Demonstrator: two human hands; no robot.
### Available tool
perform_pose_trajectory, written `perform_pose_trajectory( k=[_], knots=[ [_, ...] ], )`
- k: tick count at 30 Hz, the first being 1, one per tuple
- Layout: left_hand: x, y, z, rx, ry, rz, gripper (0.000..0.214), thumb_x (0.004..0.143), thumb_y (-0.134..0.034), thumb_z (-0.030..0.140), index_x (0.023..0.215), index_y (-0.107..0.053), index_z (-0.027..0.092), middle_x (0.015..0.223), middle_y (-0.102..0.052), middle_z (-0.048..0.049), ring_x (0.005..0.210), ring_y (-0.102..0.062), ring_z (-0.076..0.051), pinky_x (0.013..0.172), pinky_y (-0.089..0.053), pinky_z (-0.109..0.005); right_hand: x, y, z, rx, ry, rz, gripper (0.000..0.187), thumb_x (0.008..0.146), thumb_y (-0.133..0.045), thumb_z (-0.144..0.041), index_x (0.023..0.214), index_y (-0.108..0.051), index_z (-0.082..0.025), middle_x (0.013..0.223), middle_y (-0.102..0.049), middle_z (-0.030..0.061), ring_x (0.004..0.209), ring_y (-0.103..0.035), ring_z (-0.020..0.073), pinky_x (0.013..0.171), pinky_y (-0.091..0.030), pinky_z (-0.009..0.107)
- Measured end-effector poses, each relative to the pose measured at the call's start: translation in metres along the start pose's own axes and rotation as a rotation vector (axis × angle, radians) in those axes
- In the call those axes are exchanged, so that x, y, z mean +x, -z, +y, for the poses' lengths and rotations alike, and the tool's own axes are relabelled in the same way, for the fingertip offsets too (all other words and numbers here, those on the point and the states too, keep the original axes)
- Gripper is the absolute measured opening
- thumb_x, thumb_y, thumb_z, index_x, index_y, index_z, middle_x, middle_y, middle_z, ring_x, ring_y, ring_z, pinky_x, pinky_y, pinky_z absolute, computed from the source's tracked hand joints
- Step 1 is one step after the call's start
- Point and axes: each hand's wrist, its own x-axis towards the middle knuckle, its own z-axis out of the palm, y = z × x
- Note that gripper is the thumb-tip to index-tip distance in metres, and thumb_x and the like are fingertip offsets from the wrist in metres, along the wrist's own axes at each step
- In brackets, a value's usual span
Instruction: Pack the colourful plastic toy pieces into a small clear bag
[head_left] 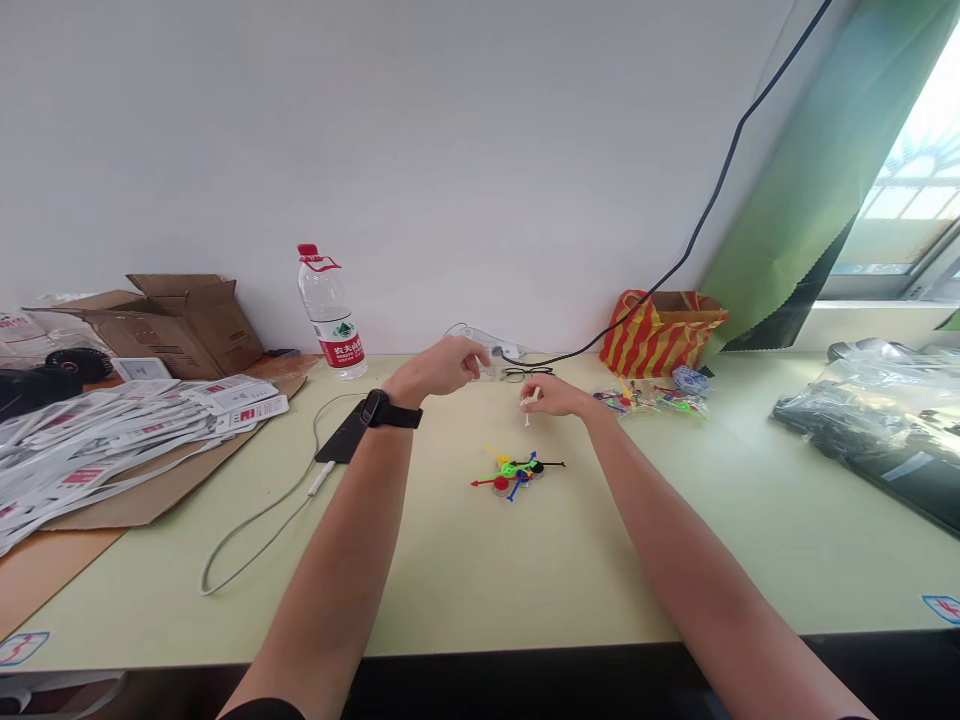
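One pile of coloured arrows (517, 475) on the table (465, 600): red, yellow, green, blue, black; overlapping, so exact count unclear. Two hands, both beyond the pile. Right hand (551, 396): narrow pinch on one white piece (527, 416), above the table side of the pile's far edge. Left hand (454, 364): fingers curled, narrow; something clear (487, 372) at its fingertips, can't tell if gripped. One watch (386, 410), left wrist.

Left of pile: one black slab (343, 438), partly behind the left forearm; one white cable (225, 535); one bottle (334, 320), farther back; one cardboard box (184, 325); heap of packets (142, 430), too many to count.

Behind pile: one pair of glasses (514, 374), just past the right hand. Right and back: one striped bag (652, 340), black cord (716, 195) crossing its front; small bags of coloured bits (679, 400), contents muddled. Far right: plastic-wrapped dark stuff (885, 430), cut off by the frame.
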Motion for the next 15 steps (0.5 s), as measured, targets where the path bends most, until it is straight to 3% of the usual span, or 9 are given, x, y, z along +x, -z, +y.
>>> perform_pose_trajectory(
  k=[3, 7, 11, 15],
  knots=[
    [-0.001, 0.002, 0.005, -0.004, -0.009, 0.027, 0.030, 0.077, -0.063, 0.013, 0.096, -0.085, 0.017, 0.095, -0.084, -0.0087, 0.086, -0.077, -0.022, 0.068, -0.058, -0.026, -0.007, 0.017, 0.005, 0.028, -0.047, 0.122, 0.021, 0.095, -0.072, -0.037, 0.104, -0.069, -0.019, 0.116, -0.076, 0.0097, 0.097, -0.069, 0.0215, 0.078, -0.049, 0.028],
    [0.000, 0.003, 0.012, 0.032, -0.009, 0.041, 0.035, 0.079, -0.063, 0.013, 0.103, -0.088, 0.017, 0.093, -0.084, -0.0087, 0.082, -0.076, -0.022, 0.065, -0.056, -0.026, -0.022, 0.040, 0.001, 0.293, -0.062, 0.234, 0.030, 0.099, -0.068, -0.049, 0.109, -0.059, -0.023, 0.113, -0.078, 0.0091, 0.087, -0.070, 0.0190, 0.074, -0.050, 0.029],
    [0.000, 0.002, 0.016, 0.039, -0.054, 0.073, 0.038, 0.084, -0.061, 0.011, 0.110, -0.087, 0.016, 0.097, -0.084, -0.0099, 0.086, -0.077, -0.023, 0.072, -0.058, -0.028, -0.032, 0.057, -0.014, 0.524, 0.042, 0.331, 0.043, 0.093, -0.076, -0.058, 0.111, -0.056, -0.025, 0.103, -0.079, 0.0069, 0.080, -0.065, 0.0172, 0.074, -0.050, 0.030],
    [0.000, 0.001, 0.021, 0.080, -0.075, 0.098, 0.034, 0.088, -0.058, 0.011, 0.105, -0.087, 0.017, 0.104, -0.085, -0.0109, 0.099, -0.078, -0.026, 0.085, -0.060, -0.032, -0.036, 0.067, -0.034, 0.636, 0.180, 0.407, 0.055, 0.080, -0.089, -0.058, 0.111, -0.060, -0.024, 0.095, -0.075, 0.0027, 0.075, -0.059, 0.0152, 0.073, -0.049, 0.032]
  ],
)
